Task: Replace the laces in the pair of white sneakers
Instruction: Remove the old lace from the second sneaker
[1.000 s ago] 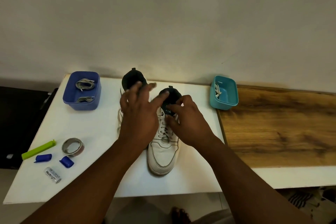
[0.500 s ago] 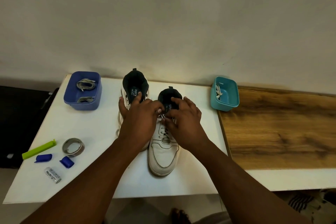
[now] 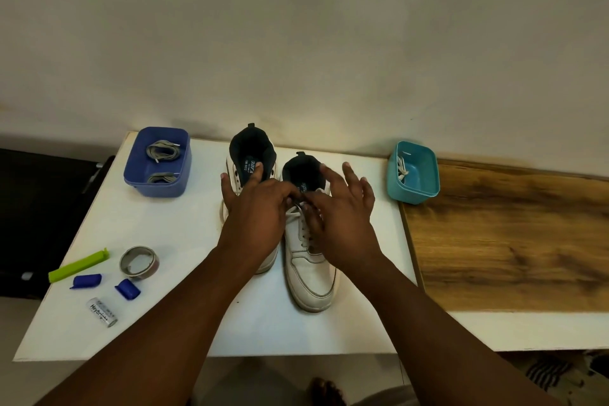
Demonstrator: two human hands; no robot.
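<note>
Two white sneakers with dark linings stand side by side on the white table [image 3: 171, 241], toes toward me. My left hand [image 3: 260, 214] covers most of the left sneaker [image 3: 245, 158]. The right sneaker [image 3: 309, 277] still carries a white lace [image 3: 295, 213]. Thumb and forefinger of both hands meet over the top eyelets and pinch that lace. My right hand [image 3: 342, 224] has its other fingers spread above the tongue. Grey laces [image 3: 162, 152] lie in a blue box [image 3: 157, 186]. A teal box [image 3: 413, 188] holds a white lace [image 3: 401, 168].
At the table's left front lie a green clip [image 3: 79, 265], a roll of tape [image 3: 139, 262], two small blue caps [image 3: 127, 288], and a battery [image 3: 102, 312]. A wooden board [image 3: 510, 234] adjoins the table on the right. A wall rises directly behind.
Both hands came down from the shoe's collar to its top eyelets and closed on the lace. The right hand's outer fingers have since spread apart.
</note>
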